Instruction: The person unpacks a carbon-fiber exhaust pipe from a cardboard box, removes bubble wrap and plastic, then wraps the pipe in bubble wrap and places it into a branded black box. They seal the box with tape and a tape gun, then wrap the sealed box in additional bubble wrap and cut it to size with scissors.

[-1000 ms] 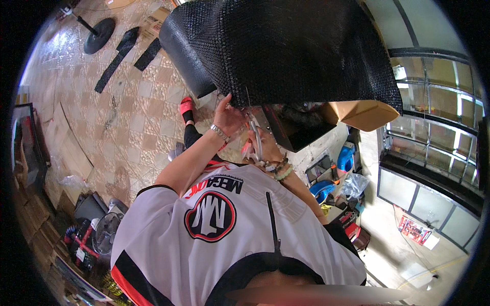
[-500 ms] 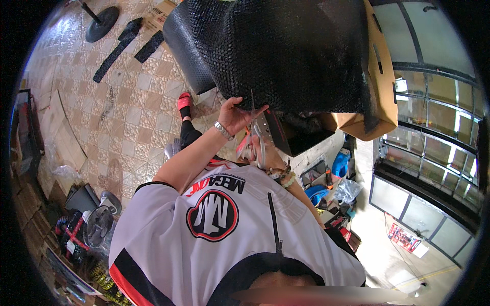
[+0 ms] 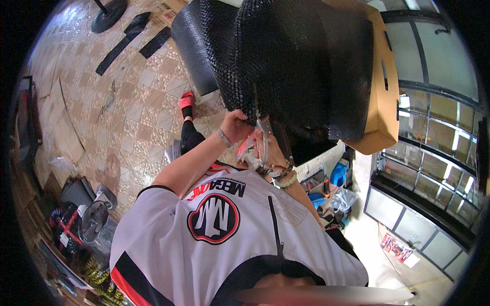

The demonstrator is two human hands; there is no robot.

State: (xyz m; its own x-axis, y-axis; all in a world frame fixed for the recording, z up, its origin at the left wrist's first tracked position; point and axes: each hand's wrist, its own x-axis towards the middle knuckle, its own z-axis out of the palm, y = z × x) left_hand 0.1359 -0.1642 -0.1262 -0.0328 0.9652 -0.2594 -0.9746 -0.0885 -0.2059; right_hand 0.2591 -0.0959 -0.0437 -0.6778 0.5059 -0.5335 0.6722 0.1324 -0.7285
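Observation:
A large sheet of black bubble wrap (image 3: 296, 61) spreads in front of me, coming off a thick black roll (image 3: 194, 48) at its left. My left hand (image 3: 236, 126) is closed on the sheet's near edge, thumb on top. In my right hand (image 3: 274, 148) is a pair of scissors (image 3: 262, 125), its fingers through the handles. The blades point away from me and lie at the wrap's near edge, just right of my left hand. How far the blades are parted is hard to see.
A brown cardboard box (image 3: 382, 97) with slots stands under the sheet's right side. Cut black strips (image 3: 155, 43) lie on the tiled floor at far left, near a round black stand base (image 3: 108, 18). Blue items and a clear plastic bag (image 3: 344, 195) are on the right.
My right hand has moved forward with the scissors, bringing them up to the wrap's edge. The sheet's near right part now hangs differently, covering more of the box. My left hand keeps its hold.

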